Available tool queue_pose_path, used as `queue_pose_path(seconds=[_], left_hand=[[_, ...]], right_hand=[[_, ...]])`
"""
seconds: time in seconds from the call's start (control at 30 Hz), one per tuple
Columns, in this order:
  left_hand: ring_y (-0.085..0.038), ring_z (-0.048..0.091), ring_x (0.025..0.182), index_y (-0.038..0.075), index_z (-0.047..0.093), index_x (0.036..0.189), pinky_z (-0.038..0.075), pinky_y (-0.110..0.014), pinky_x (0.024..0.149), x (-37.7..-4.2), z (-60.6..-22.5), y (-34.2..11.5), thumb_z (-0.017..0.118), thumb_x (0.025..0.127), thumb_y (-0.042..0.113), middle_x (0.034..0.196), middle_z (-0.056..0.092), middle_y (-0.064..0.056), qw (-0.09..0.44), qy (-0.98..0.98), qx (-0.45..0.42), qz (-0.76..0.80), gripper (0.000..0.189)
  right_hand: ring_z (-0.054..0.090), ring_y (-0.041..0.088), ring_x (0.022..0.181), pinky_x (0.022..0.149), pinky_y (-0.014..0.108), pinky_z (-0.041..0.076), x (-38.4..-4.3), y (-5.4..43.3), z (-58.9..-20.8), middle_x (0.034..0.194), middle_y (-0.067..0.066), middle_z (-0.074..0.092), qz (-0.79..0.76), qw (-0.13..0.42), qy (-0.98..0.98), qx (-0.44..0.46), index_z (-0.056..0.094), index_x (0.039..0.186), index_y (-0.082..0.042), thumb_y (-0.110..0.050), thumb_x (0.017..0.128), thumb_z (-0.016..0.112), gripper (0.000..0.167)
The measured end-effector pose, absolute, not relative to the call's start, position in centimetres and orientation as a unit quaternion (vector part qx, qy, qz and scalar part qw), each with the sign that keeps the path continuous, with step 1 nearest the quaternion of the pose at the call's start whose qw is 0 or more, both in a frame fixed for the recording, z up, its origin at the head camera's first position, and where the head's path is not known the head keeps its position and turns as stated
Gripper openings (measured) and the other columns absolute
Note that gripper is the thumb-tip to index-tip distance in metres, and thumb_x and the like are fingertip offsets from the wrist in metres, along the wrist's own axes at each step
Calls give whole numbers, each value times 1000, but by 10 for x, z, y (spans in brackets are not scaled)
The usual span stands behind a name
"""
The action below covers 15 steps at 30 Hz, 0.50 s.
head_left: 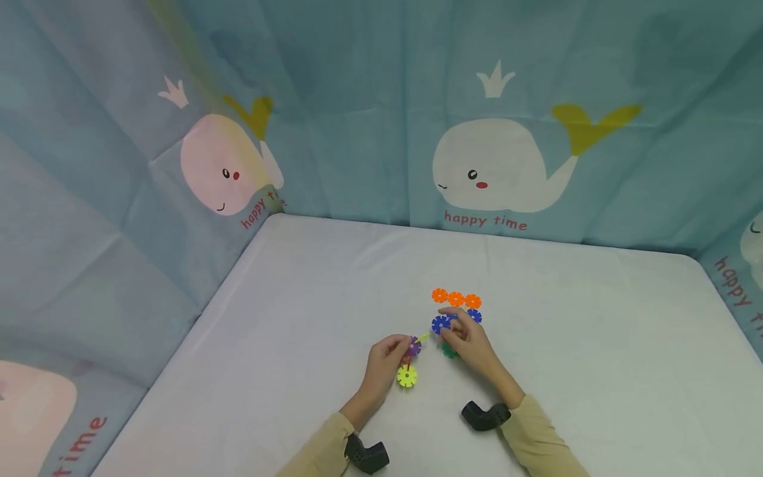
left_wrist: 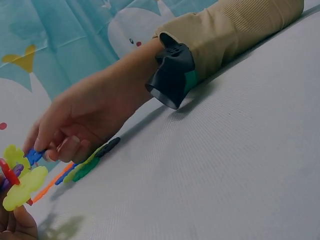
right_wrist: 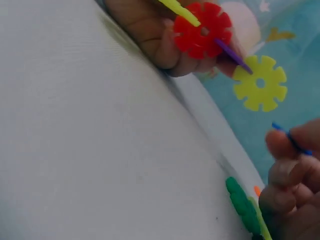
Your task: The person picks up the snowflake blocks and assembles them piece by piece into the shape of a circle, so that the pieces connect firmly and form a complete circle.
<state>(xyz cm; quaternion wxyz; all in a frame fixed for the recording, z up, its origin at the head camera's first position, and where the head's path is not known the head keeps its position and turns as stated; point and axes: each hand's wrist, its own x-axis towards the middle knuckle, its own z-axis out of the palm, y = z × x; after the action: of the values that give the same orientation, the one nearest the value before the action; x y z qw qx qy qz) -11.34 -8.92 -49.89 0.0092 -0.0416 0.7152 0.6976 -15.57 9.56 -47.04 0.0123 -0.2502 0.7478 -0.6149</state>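
Observation:
My left hand holds a small chain of slotted plastic flower discs. In the right wrist view, a red disc joins a yellow disc on one side and a purple disc on the other. A second yellow disc is slotted onto the purple one. My right hand pinches a blue disc between thumb and finger, close beside the chain but apart from it in that view. Below the right hand lie loose discs, among them a green disc, partly hidden.
A row of orange discs lies beyond the right hand, with another blue disc nearer. Both wrists carry black camera mounts. The white table is bordered by blue whale-print curtains.

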Motion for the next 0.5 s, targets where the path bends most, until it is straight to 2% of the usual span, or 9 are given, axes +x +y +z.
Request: queue_pose_path(seconds=[0.1,0.23,0.37,0.5], left_hand=[[-9,50,67,-3,64,95,43,-19,59,-114,-498,-88,56,89,23,76,57,-2,10,720,-41,693,28],[-9,50,67,-3,64,95,44,-19,59,-115,-498,-88,56,89,22,77,57,-1,14,721,-47,692,27],[-9,50,66,-3,64,95,43,-19,57,-114,-500,-88,56,90,19,76,57,-1,14,721,-49,691,24],[-10,50,67,-2,64,94,43,-19,58,-114,-499,-89,56,89,19,76,57,-1,20,724,-45,688,23]], right_hand=[[38,13,46,43,21,31,-153,95,-467,62,24,48,-644,44,714,-270,44,113,15,10,87,48,27],[36,9,46,42,21,30,-152,96,-465,63,29,48,-660,72,699,-267,45,111,17,10,88,46,24],[35,5,46,42,20,28,-151,96,-465,63,31,48,-663,101,696,-257,46,109,18,9,88,46,23],[35,8,46,43,20,29,-151,97,-465,62,30,47,-656,113,697,-267,47,108,17,9,88,47,21]])
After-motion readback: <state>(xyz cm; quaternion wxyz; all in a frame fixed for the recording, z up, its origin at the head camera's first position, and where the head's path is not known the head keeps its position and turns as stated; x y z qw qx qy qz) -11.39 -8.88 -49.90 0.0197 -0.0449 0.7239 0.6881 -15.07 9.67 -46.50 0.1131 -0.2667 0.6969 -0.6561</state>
